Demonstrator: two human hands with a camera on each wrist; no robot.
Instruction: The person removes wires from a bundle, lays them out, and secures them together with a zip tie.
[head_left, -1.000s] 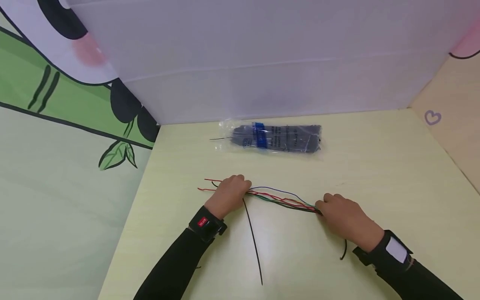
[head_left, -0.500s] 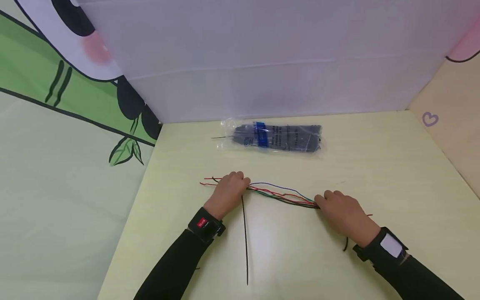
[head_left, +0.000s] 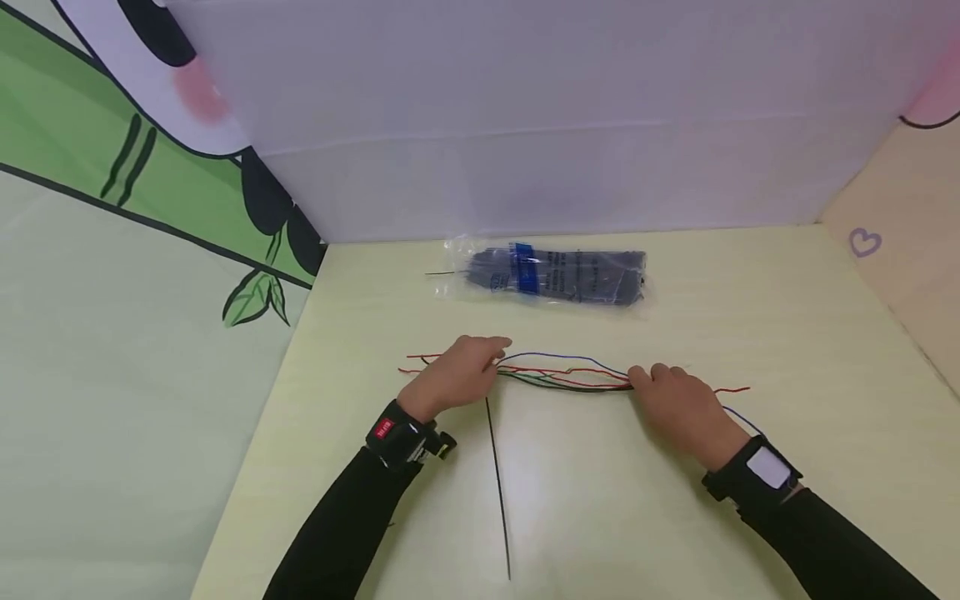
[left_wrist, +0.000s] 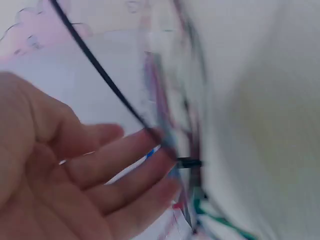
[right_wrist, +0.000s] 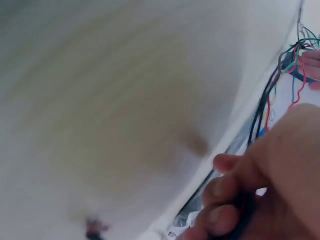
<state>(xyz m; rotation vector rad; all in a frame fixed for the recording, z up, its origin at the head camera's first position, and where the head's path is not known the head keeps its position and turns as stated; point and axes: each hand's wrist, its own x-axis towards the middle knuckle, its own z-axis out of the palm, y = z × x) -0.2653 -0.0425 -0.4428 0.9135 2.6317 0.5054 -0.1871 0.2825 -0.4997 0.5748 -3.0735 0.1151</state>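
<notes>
A bundle of thin coloured wires [head_left: 577, 388], red, blue, green and black, stretches between the two hands. Around the bundle near the left hand is a black cable tie [left_wrist: 190, 162], its long tail [head_left: 498, 483] pointing toward the front of the table. The left hand [head_left: 461, 371] has its fingers extended behind the bundle; in the left wrist view the fingertips [left_wrist: 162, 155] are right at the wires and the tie's tail. The right hand [head_left: 682, 408] grips the bundle's other end with curled fingers. Loose wire ends stick out past both hands.
A clear plastic packet of black cable ties [head_left: 585, 275] lies behind the wires, one tie poking out at its left. The pale table [head_left: 600, 517] meets a lilac backdrop [head_left: 525, 183] at its far edge.
The left hand has loosened from its curled grip, its fingers now straightened. The right hand has moved slightly away from the body, bringing the bundle closer to level in the head view.
</notes>
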